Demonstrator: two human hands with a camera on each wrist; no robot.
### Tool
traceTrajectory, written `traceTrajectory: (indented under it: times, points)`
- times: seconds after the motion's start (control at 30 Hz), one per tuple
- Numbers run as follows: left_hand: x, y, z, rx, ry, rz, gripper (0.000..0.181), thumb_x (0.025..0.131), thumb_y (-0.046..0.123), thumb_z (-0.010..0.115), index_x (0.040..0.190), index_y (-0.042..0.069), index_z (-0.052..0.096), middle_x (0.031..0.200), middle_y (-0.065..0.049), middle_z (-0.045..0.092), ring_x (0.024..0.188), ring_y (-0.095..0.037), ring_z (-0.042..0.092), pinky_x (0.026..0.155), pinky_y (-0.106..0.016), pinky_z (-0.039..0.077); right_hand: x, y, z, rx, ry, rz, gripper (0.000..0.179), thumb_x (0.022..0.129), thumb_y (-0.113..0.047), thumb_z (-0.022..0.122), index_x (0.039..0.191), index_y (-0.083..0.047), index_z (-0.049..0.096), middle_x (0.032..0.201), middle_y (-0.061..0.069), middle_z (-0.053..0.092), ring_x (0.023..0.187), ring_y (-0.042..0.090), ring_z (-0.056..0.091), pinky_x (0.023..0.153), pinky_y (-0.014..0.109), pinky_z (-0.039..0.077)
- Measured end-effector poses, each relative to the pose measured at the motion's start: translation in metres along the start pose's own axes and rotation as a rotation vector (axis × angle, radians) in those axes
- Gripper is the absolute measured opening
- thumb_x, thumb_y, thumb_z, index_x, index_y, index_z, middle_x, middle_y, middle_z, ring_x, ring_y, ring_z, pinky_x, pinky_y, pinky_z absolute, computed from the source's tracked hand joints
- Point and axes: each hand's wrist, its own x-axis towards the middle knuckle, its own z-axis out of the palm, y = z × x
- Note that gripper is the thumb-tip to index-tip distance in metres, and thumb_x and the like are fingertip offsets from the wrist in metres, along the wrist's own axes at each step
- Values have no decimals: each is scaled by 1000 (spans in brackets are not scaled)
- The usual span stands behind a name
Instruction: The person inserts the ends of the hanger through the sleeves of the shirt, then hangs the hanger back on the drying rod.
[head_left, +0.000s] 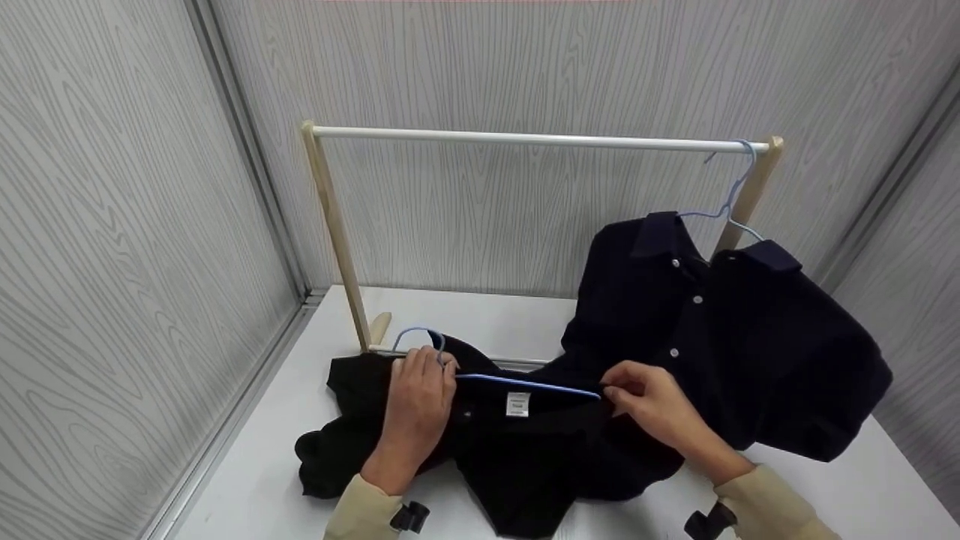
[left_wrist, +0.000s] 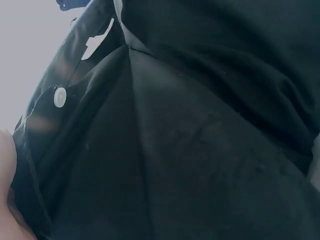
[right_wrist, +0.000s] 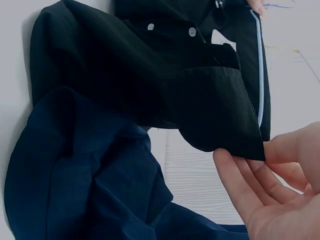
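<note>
A black shirt (head_left: 525,465) with a white label (head_left: 517,403) lies partly on the table. A blue clothes hanger (head_left: 525,384) runs along its neck opening, its hook sticking up at the left. My left hand (head_left: 418,397) grips the hanger just below the hook, over the shirt. By the hanger's right end, my right hand (head_left: 654,401) pinches the shirt; in the right wrist view the thumb and fingers hold a corner of its collar (right_wrist: 215,100). Black cloth and a white button (left_wrist: 60,97) fill most of the left wrist view, where the hand's grip is mostly hidden.
Behind stands a wooden garment rack (head_left: 337,232) with a white top rail (head_left: 525,139). A navy shirt (head_left: 637,300) hangs on another blue hanger (head_left: 729,202) at the rail's right end, its lower part against the black shirt. Wood-grain panels surround the white table (head_left: 465,307).
</note>
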Motion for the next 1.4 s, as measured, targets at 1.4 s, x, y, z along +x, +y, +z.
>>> traceTrajectory:
  times: [1.4]
  points:
    - [31, 44, 10, 12, -149, 199, 18, 101, 27, 57, 92, 12, 62, 84, 0, 58, 74, -16, 54, 62, -27, 41, 30, -60, 58, -163, -12, -300, 12, 92, 2, 61, 92, -10, 63, 84, -3, 64, 74, 7, 55, 68, 23, 49]
